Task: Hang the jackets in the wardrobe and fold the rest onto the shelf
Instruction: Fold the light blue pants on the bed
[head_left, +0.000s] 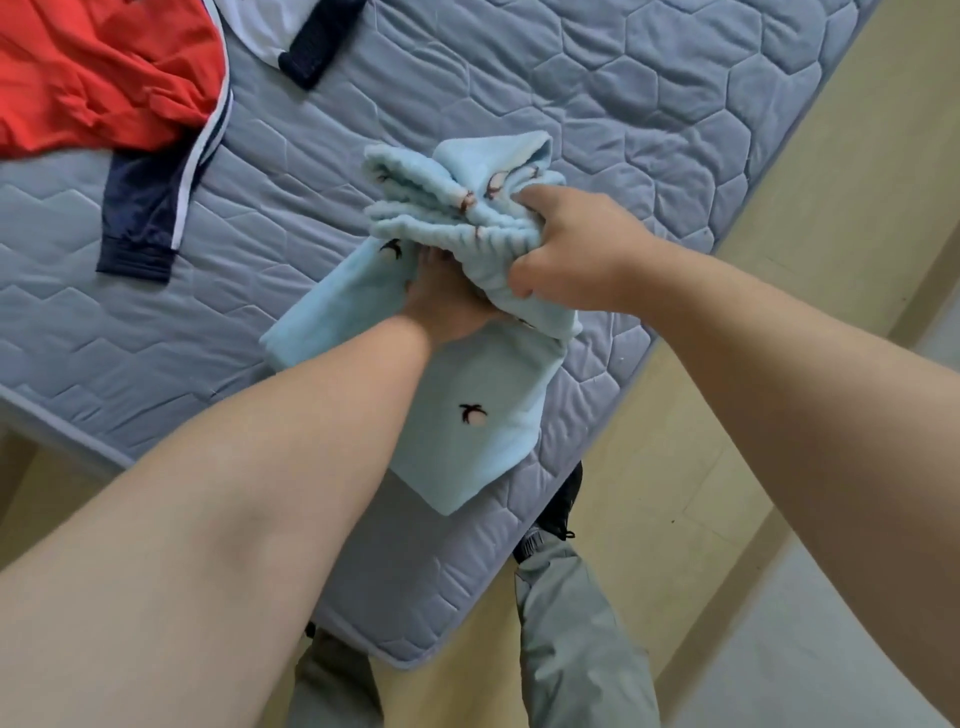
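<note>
The fleece (483, 374) lies on the bed (675, 130), long axis toward the person; the right grip (576, 254) clutches its bunched far end, the left grip (447, 306) just beside, fingers hidden, state unclear.

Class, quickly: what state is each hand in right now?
Left hand: on the blue fleece garment, fingers hidden; cannot tell.
Right hand: closed, gripping its bunched folds.

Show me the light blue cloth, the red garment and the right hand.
light blue cloth (460, 376), head view, flat lower part.
red garment (93, 78), head view, its middle.
right hand (576, 252), head view, knuckles.
</note>
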